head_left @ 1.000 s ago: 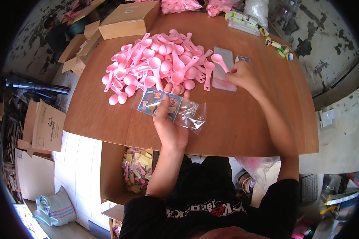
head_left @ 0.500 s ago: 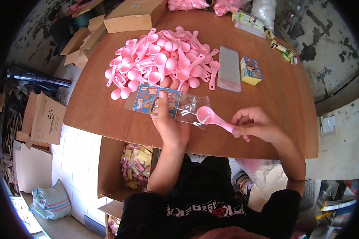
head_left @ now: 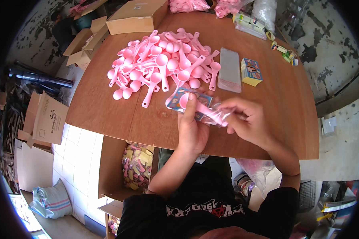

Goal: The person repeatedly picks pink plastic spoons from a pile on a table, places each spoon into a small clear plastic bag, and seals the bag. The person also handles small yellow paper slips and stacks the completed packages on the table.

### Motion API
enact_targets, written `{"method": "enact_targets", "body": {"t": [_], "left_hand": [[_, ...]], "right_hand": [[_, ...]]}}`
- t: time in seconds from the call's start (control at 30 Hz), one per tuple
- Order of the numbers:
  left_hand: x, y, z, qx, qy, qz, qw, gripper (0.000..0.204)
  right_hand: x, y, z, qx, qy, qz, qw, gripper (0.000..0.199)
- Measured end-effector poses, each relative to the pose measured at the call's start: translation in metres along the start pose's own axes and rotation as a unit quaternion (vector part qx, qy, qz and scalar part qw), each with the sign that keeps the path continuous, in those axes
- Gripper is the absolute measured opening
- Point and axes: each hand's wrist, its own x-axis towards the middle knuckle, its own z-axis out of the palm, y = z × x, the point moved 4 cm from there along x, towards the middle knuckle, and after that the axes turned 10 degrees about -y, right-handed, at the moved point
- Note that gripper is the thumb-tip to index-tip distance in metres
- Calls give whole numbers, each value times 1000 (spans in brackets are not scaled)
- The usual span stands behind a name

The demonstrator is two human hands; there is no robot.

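In front of the pile, my left hand [head_left: 193, 129] is closed around a clear plastic bag [head_left: 218, 116], its thumb pressing on top. Inside lie a blue printed card [head_left: 174, 103] and, over it, a pink measuring spoon [head_left: 204, 109], bowl toward my left thumb and handle toward the right. My right hand [head_left: 249, 121] pinches the bag's right end by the handle tip; its fingertips are partly hidden. Beyond my hands spreads a heap of pink measuring spoons [head_left: 161, 60]. To its right lie a stack of flat clear bags [head_left: 229, 71] and a stack of cards [head_left: 251, 72].
A cardboard box [head_left: 111, 167] below the table's near edge holds several filled packets [head_left: 136, 163]. At the back stands a closed carton [head_left: 136, 18], beside pink bundles [head_left: 189, 4]. Yellow-green rolled strips [head_left: 283, 51] lie far right. A person [head_left: 64, 28] is at the far left.
The spoon has slid left into the bag, over the card. My left hand has shifted right with the bag, and my right hand has moved from the bare handle to the bag's end.
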Motion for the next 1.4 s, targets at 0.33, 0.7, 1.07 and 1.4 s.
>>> {"method": "enact_targets", "body": {"t": [0.33,0.7,1.07,1.4], "left_hand": [[-7,27,21,334,-75,254,905,70],[1,41,52,394,-142,59,906,22],[-13,48,67,637,-184,110,740,23],[-19,43,72,708,-268,188,625,26]], "right_hand": [[32,-39,-69,-276,158,-50,947,11],[23,-63,-35,-200,74,1,977,9],[9,-76,-16,-505,125,-211,827,15],[0,-57,-17,-532,145,-178,815,11]]}}
